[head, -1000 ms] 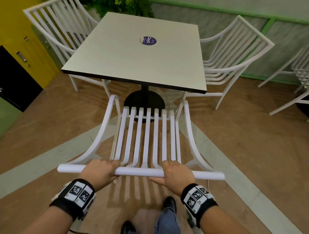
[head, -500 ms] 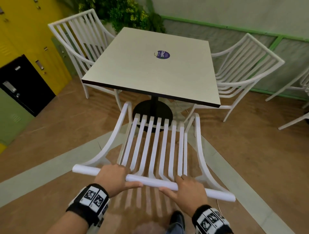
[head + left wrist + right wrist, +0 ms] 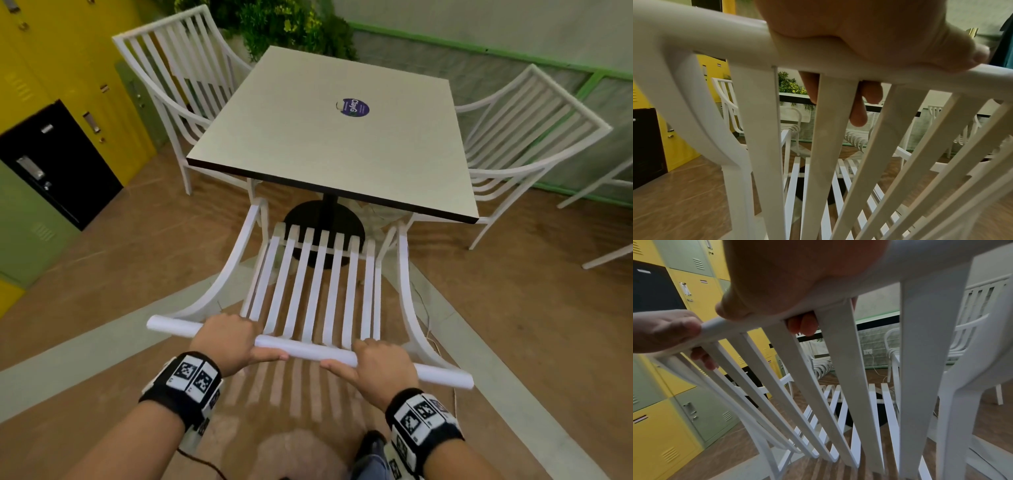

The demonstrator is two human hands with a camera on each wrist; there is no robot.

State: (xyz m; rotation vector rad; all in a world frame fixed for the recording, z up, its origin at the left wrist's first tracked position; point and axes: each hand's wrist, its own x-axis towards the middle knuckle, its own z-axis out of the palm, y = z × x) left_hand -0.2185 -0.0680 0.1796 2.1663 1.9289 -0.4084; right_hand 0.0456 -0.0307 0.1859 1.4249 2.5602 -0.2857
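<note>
A white slatted chair [image 3: 318, 274] stands in front of me, its seat facing a square beige table [image 3: 329, 137]. My left hand [image 3: 224, 337] grips the chair's round top rail [image 3: 301, 347] left of centre, thumb along the near side. My right hand [image 3: 380, 366] grips the same rail right of centre. In the left wrist view my left hand's fingers [image 3: 859, 112] curl over the top rail [image 3: 715, 40] and show between the back slats. The right wrist view shows fingers [image 3: 803, 326] wrapped under the top rail [image 3: 920, 267], and my left hand [image 3: 663, 331] further along it.
Two more white chairs [image 3: 185, 78] [image 3: 520, 137] sit at the table's left and right sides. Yellow, green and black lockers [image 3: 61, 113] line the left wall. A green plant [image 3: 291, 24] stands behind the table. The table's black round base [image 3: 325, 222] lies just beyond the chair's seat.
The view has shifted so the chair and table sit further right and lower. The chair's seat front is now close under the table edge. Both hands keep their grip on the rail.
</note>
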